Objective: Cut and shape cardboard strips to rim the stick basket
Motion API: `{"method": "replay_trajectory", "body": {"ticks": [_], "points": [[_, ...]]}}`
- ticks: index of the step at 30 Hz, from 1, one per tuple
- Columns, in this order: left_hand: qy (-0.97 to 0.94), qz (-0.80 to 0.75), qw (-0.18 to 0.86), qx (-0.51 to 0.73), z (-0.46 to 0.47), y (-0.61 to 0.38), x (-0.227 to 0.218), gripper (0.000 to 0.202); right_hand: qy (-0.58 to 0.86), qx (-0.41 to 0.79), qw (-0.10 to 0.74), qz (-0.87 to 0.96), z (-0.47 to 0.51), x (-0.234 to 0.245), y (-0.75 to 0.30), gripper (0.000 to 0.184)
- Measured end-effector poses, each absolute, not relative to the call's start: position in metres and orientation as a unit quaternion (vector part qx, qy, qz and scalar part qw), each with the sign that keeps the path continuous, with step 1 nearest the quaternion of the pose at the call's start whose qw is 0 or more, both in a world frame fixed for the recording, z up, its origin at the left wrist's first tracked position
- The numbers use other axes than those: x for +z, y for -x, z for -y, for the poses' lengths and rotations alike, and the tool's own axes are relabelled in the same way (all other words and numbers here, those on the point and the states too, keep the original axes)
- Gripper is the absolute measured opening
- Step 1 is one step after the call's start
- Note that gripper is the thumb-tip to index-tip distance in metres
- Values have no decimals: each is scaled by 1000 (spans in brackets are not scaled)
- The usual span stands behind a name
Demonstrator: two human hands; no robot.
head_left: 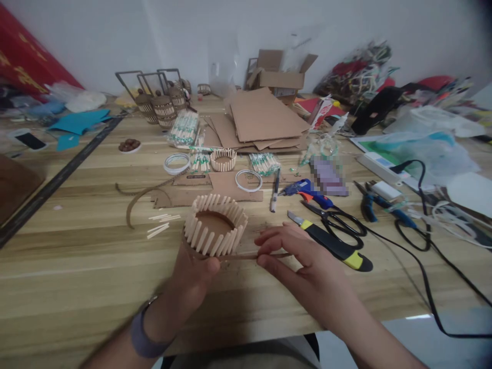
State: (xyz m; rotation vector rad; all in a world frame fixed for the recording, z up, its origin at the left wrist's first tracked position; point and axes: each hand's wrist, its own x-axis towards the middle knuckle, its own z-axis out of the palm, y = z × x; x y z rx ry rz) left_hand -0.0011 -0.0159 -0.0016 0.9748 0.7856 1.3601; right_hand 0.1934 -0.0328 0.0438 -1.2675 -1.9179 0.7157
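A round cardboard base ringed with upright wooden sticks (215, 225) stands low over the table in front of me. My left hand (196, 279) grips its near left side, the thumb pressed on the lower edge. From that edge a narrow brown cardboard strip (240, 257) runs out to the right. My right hand (294, 256) pinches the strip between thumb and fingers. Several loose sticks (158, 228) lie to the left. Beyond them is a curled cardboard strip (134, 205). A second, smaller stick ring (223, 160) sits farther back.
On the right lie a utility knife (330, 243), black scissors (338, 223), a blue glue gun (307, 190) with its cable, and pliers (369, 205). Tape rolls (249, 181), packs of sticks (184, 128) and cardboard sheets (269, 118) are behind. Finished stick buckets (164, 110) stand back left.
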Motion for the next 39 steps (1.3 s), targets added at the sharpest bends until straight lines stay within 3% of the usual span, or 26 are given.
{"method": "replay_trajectory", "body": {"ticks": [5, 11, 21, 29, 35, 39], "points": [[-390, -313, 637, 586, 17, 0, 4, 60, 488, 286, 355, 744, 28, 45, -193, 13], [-390, -288, 674, 557, 19, -4, 10, 70, 484, 299, 339, 750, 19, 44, -191, 13], [-411, -352, 647, 538, 20, 2, -1, 87, 457, 351, 361, 734, 13, 40, -185, 9], [-411, -331, 665, 529, 17, 0, -5, 73, 466, 377, 389, 699, 19, 29, -180, 13], [-383, -391, 533, 645, 17, -1, -12, 59, 485, 361, 422, 675, 23, 20, -173, 14], [-410, -397, 500, 651, 17, 0, -12, 57, 493, 330, 425, 684, 26, 22, -170, 15]]}}
